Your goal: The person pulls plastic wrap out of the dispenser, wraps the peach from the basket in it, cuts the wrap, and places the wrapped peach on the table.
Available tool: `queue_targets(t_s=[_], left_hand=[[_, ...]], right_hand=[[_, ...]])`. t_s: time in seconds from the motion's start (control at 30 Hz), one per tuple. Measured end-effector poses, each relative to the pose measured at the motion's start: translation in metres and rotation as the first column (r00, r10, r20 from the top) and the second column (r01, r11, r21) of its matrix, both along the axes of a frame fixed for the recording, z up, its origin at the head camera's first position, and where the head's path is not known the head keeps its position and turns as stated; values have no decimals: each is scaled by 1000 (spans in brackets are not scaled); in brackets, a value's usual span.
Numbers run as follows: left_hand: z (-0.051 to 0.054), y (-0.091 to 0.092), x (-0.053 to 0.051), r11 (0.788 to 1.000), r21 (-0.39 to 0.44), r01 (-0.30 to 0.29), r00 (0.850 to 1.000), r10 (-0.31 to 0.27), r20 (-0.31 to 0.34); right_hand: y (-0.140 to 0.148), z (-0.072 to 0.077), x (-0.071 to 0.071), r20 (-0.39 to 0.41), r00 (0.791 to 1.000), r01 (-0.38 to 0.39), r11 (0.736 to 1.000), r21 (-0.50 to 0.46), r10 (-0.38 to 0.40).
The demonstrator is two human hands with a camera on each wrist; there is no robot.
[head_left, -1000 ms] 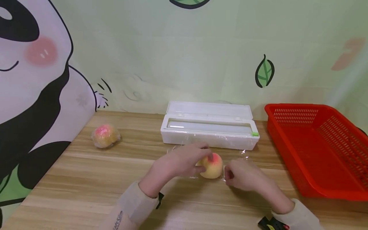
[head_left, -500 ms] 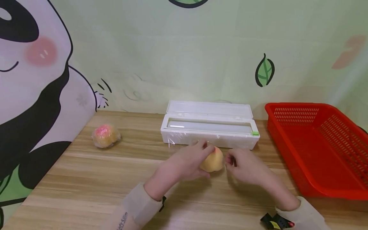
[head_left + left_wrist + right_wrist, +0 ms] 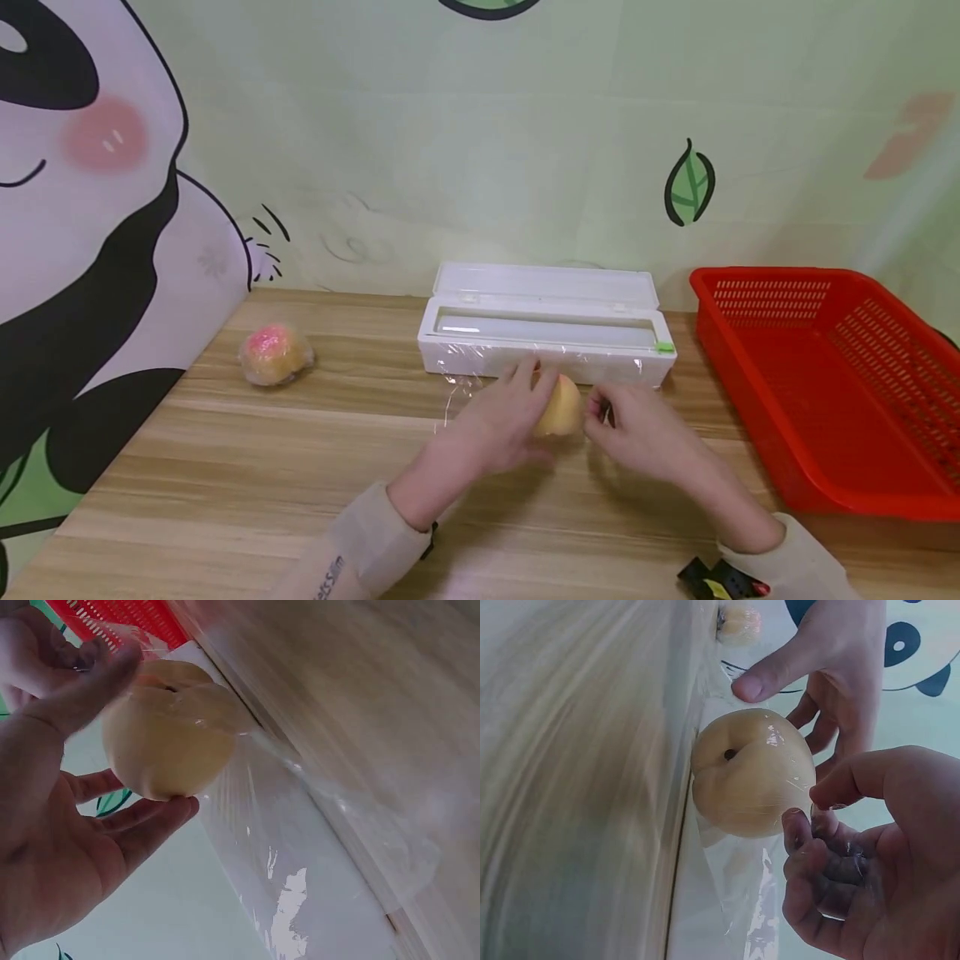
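A round, yellow-and-pink peach point(image 3: 561, 410) sits gripped in the left hand point(image 3: 504, 421), just beside the right hand point(image 3: 639, 427), which pinches thin, clear plastic film point(image 3: 341, 804).

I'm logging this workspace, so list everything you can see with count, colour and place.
Held peach: one, yellow with some pink, between the hands
Wrapped peach: one, yellow and pink, table's left
Cling film: one visible stretch, clear, against the held peach and dispenser front
Cling film dispenser: one, white, lid open, back centre
Slider: one, green, dispenser's right end
Basket: one, red, right
Table: one, wood-brown, underneath
Backdrop: one, pale green, behind
Printed panda: one, black and white, left
Printed leaves: at least two, green, backdrop
Wrist devices: two, black, by the sleeves
Sleeves: two, beige, bottom
Left hand: one, bare, holding the peach
Right hand: one, bare, pinching film
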State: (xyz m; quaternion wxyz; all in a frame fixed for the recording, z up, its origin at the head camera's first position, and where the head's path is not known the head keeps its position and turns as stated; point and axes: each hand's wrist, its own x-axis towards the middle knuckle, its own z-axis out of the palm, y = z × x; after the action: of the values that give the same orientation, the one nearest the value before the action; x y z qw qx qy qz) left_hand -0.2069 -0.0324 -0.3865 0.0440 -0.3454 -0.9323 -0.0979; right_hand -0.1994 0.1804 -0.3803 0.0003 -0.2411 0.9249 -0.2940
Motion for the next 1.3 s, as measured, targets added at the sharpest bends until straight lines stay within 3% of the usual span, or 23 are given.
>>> queue_targets(t_s=[0.5, 0.83, 1.0, 1.13, 1.2, 1.3], left_hand=[[5, -9, -15, 994, 99, 41, 999, -42, 12], [7, -11, -31, 988, 152, 5, 998, -15, 67], [11, -11, -35, 989, 149, -12, 998, 2, 65], [14, -10, -38, 982, 185, -25, 997, 12, 73], [15, -9, -39, 978, 208, -36, 996, 18, 88], [17, -9, -39, 970, 238, -52, 992, 22, 127]], right_hand=[[10, 9, -3, -98, 995, -25, 998, -56, 20], [13, 13, -8, -132, 991, 9, 1000, -30, -13], [15, 14, -8, -159, 987, 30, 999, -23, -33], [11, 15, -4, -233, 969, 76, 997, -24, -80], [7, 16, -1, -308, 946, 94, 995, -36, -101], [-3, 17, 6, -399, 915, 49, 997, -55, -67]])
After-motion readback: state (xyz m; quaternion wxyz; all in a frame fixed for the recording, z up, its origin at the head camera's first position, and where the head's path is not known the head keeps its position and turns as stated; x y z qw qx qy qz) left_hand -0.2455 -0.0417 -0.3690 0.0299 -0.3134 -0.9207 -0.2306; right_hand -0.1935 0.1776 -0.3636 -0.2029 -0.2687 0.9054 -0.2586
